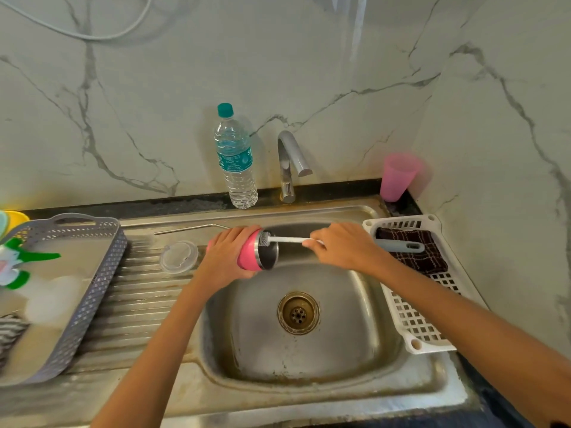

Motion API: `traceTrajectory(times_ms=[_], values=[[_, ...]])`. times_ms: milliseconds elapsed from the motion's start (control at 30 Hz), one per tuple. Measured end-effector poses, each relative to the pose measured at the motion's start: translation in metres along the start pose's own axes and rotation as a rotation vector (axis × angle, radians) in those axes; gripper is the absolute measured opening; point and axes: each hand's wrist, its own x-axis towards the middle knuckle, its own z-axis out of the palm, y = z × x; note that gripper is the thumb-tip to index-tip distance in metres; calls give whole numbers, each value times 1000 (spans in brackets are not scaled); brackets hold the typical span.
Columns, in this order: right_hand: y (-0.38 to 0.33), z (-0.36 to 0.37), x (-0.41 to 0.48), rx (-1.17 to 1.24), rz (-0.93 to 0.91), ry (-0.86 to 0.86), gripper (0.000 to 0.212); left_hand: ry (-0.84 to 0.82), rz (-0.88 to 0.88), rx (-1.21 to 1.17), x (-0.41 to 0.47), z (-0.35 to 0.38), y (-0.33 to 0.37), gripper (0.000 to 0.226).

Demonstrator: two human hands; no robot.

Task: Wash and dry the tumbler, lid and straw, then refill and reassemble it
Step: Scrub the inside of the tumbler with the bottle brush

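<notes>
Closest to the person is the steel sink (340,350), with its brass-looking drain (298,313) sitting right in the middle of the bowl. Both forearms reach in over the front edge.

Over the far left part of the bowl, the left hand (227,257) is wrapped around the pink tumbler (248,257), fingers curled tight over its body. The tumbler is held on its side in the air, open mouth pointing right. The right hand (343,247) pinches the white handle of a thin brush (287,240), and the bristle end sits just inside the top of the tumbler's rim.

On the ribbed draining board (139,291) to the left, the clear lid (178,257) lies flat, just beside the left wrist. The metal straw (185,230) lies a bit further back, along the sink's rear ledge. A grey perforated tray (92,291) takes up the far left (stuff inside is too blurry to call).

On the right, a white slotted basket (414,322) holds a dark checked cloth (432,264) with a grey-handled tool (398,246) lying on top.

At the back against the marble wall: a water bottle (236,159) with a teal cap, standing upright just left of the tap (290,162), and a pink cup (397,177) in the corner.
</notes>
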Motion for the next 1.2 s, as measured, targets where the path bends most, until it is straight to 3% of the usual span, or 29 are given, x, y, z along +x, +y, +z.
traceTrajectory(times_ms=[100, 267, 433, 667, 867, 1067, 1200], values=[[-2, 14, -4, 19, 57, -4, 38, 54, -18, 14, -1, -5, -3, 98], [-27, 9, -13, -56, -81, -5, 40, 20, -1, 53, -3, 1, 5, 98], [2, 3, 1, -115, -22, 12, 42, 15, 69, 121, -4, 5, 6, 97], [-18, 11, -13, -104, -103, -2, 41, -5, 2, 54, -3, 5, 5, 96], [2, 10, -7, -94, 21, 26, 44, 7, -13, 55, -5, 0, -3, 95], [-20, 13, -19, -143, -79, 15, 43, -51, -50, -30, -5, 10, 5, 97], [4, 6, -11, -149, -4, 24, 43, -69, -42, -45, -7, 19, 9, 96]])
